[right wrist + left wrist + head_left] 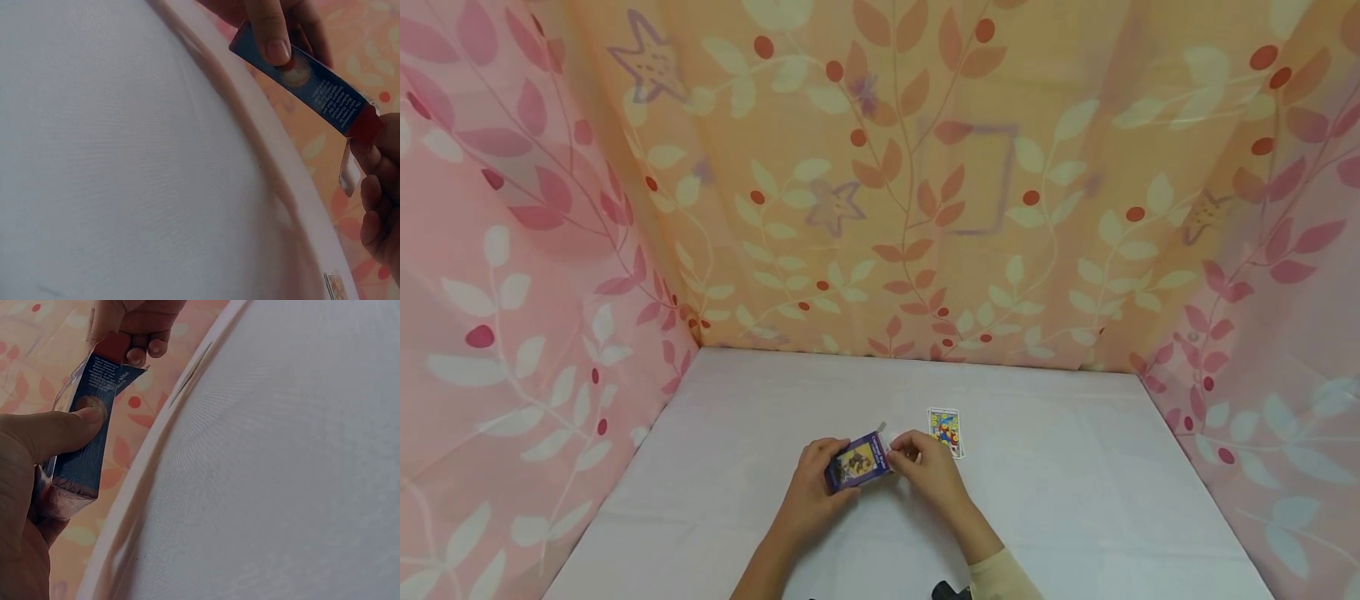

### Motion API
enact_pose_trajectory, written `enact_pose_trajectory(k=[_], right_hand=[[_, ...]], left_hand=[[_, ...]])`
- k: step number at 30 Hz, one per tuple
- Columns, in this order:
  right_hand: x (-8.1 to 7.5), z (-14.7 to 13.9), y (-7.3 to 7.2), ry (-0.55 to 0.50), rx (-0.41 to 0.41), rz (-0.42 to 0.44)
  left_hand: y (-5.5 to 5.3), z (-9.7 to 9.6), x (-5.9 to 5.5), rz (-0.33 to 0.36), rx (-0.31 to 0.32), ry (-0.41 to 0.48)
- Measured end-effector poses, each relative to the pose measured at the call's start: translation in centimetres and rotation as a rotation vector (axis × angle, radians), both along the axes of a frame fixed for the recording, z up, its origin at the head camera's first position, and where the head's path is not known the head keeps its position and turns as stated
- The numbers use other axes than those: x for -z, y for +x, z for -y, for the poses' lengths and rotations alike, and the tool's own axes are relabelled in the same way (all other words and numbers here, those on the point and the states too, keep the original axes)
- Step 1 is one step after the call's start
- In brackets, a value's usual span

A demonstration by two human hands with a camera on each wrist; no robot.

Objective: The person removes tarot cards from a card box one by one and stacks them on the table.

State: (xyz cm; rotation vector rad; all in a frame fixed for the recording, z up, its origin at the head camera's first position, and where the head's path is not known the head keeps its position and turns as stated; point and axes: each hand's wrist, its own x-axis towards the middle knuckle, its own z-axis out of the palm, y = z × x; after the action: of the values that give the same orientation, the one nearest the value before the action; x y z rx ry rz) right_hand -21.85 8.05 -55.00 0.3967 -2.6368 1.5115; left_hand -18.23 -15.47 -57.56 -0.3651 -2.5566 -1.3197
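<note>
A small blue-purple card box [857,461] with a yellow picture on its front is held tilted above the white table. My left hand [812,492] grips it along the sides, with the thumb pressing on the narrow printed side in the left wrist view. At the box's far right end, my right hand [929,472] pinches a red end flap [364,127] between thumb and finger. A pale side flap [349,169] sticks out from that end. Whatever is inside the box is hidden. Just beyond the right hand lies a small stack of colourful cards [945,427].
A white cloth covers the table [1060,500]. Flowered curtains [880,250] close it in at the back and on both sides. A black object [950,591] shows beside the right sleeve at the bottom edge.
</note>
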Motion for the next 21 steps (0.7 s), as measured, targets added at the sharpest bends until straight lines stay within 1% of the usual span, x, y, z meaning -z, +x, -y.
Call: enact_pose_trajectory(k=[9,15,21], right_hand=[[-0.2,-0.3,-0.2,-0.015,0.025,-0.022],[-0.7,-0.5,-0.2,-0.035,0.031,-0.064],[-1.1,-0.7,-0.1,-0.033,0.057,-0.049]], left_hand=[[0.0,0.1,-0.2,0.009,-0.002,-0.007],[0.0,0.1,-0.1,0.003,-0.01,-0.014],[-0.1,0.0,0.0,-0.022,-0.013,-0.023]])
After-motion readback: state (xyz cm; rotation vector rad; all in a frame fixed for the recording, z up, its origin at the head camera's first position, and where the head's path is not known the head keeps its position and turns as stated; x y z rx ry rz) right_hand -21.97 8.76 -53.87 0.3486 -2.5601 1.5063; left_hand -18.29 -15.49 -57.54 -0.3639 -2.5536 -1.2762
